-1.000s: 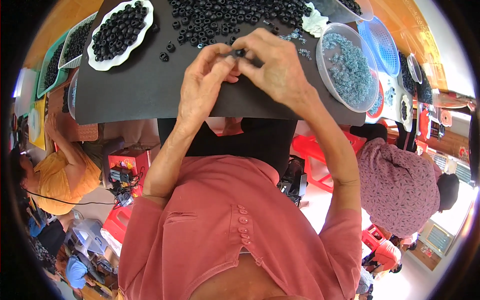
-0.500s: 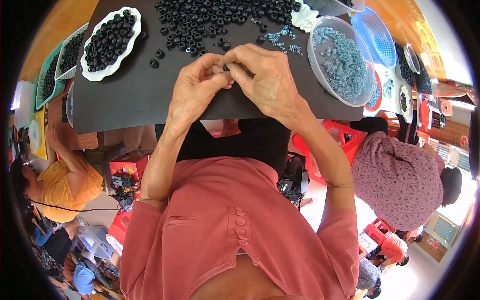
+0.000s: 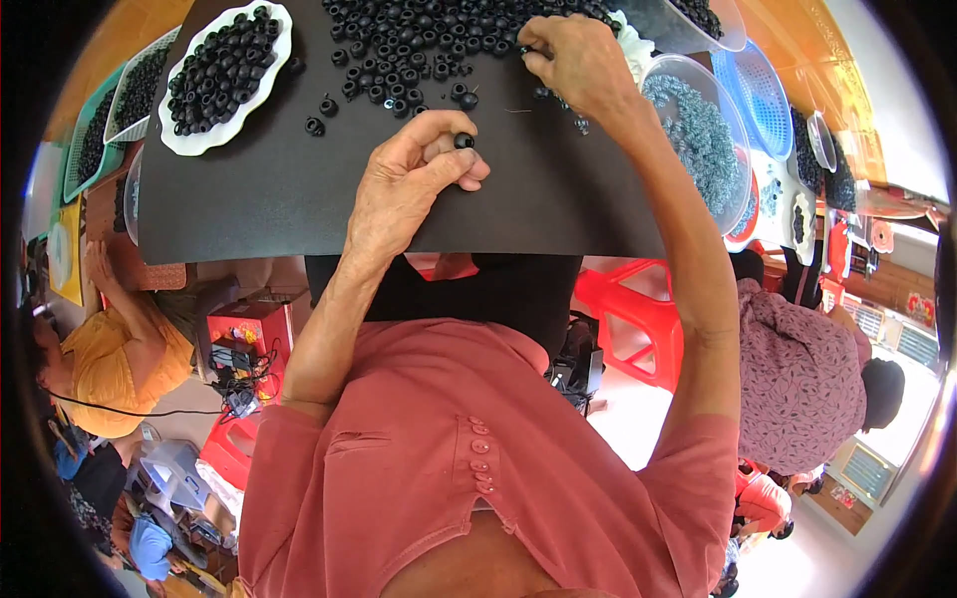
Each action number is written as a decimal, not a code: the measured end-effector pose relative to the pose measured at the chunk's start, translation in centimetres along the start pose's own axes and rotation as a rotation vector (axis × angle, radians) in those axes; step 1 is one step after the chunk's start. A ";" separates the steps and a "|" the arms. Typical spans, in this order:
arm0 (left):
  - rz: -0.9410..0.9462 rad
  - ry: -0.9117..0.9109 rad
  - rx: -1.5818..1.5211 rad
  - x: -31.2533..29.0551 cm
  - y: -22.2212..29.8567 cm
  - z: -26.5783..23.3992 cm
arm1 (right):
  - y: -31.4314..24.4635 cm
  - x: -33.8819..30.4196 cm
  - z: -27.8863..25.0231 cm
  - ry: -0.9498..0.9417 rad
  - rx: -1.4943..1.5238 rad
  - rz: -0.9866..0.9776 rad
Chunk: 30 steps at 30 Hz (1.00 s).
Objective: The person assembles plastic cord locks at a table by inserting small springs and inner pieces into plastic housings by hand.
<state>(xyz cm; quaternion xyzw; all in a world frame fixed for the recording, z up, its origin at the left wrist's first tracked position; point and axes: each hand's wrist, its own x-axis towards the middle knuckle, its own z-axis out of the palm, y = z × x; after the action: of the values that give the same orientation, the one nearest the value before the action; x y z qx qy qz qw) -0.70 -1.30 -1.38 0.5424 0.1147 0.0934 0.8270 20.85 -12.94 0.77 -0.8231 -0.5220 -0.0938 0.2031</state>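
My left hand (image 3: 404, 179) pinches a round black bead (image 3: 464, 141) between thumb and forefinger, its hole showing. Over to the right, my right hand (image 3: 583, 65) is at the edge of a heap of black beads (image 3: 439, 35), with thumb and fingertips pressed together. A small dark bit shows at those fingertips, too small to name. Under and beside that hand lie little blue-grey pieces (image 3: 582, 126), partly hidden by it. More of these blue-grey pieces (image 3: 698, 145) fill a see-through round tub (image 3: 746, 164) right of my right forearm.
A white scalloped plate (image 3: 182, 145) piled with black beads stands at the left of the dark table (image 3: 259, 204). Some loose beads (image 3: 315, 127) lie near it. A blue basket (image 3: 763, 90) is at the right. People sit on both sides; a red stool (image 3: 638, 329) stands below the table.
My hands have parted. The right one moved away to the far right, toward the bead heap; the left stayed near its place, now alone on the bead.
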 end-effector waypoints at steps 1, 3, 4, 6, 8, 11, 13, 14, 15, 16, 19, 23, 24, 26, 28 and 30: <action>-0.012 -0.011 -0.010 0.1 0.1 0.1 | 0.4 0.1 0.4 -0.056 -0.076 -0.041; -0.026 -0.012 -0.020 0.0 0.1 0.1 | 0.1 0.5 0.4 -0.083 -0.121 -0.054; -0.017 -0.029 -0.013 0.2 0.0 0.0 | -0.1 0.7 0.3 -0.105 -0.171 -0.061; -0.012 -0.043 -0.003 0.3 -0.1 -0.1 | -0.6 0.5 0.2 -0.040 -0.178 -0.041; -0.025 -0.043 -0.051 0.4 -0.2 0.0 | -1.5 0.1 -0.3 0.027 -0.188 -0.019; -0.012 -0.032 -0.048 0.1 -0.2 -0.1 | -4.4 -1.4 -1.4 0.045 0.349 0.252; -0.006 -0.026 -0.044 0.1 -0.2 0.0 | -6.6 -2.7 -1.2 0.038 0.796 0.406; 0.001 -0.016 -0.039 0.1 -0.2 0.1 | -7.3 -3.6 -0.4 0.079 0.930 0.398; 0.000 -0.021 -0.037 0.1 -0.2 0.2 | -8.1 -4.2 -0.2 0.096 0.949 0.408; 0.005 -0.021 -0.033 0.1 -0.2 0.3 | -9.1 -4.8 -0.2 0.113 0.969 0.418; -0.003 0.001 0.029 -0.1 0.1 0.5 | -10.4 -6.1 0.6 0.125 1.079 0.436; -0.002 0.023 0.229 -0.1 0.3 0.7 | -10.8 -7.1 1.3 0.220 1.135 0.419; -0.003 0.021 0.231 -0.1 0.2 0.7 | -10.8 -7.3 1.5 0.239 1.192 0.453; 0.057 0.029 0.257 -0.4 0.0 0.9 | -10.8 -7.6 2.1 0.290 1.173 0.393; 0.067 0.027 0.266 -0.4 -0.2 0.8 | -10.6 -7.8 2.4 0.340 1.152 0.336; 0.078 0.030 0.273 -0.5 -0.2 0.7 | -10.4 -7.9 2.5 0.330 1.125 0.243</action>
<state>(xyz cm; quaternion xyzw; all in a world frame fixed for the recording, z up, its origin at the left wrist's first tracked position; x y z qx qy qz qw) -0.99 -2.12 -1.26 0.6526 0.1174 0.1172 0.7393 7.96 -14.45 -1.97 -0.6176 -0.3554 0.0944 0.6953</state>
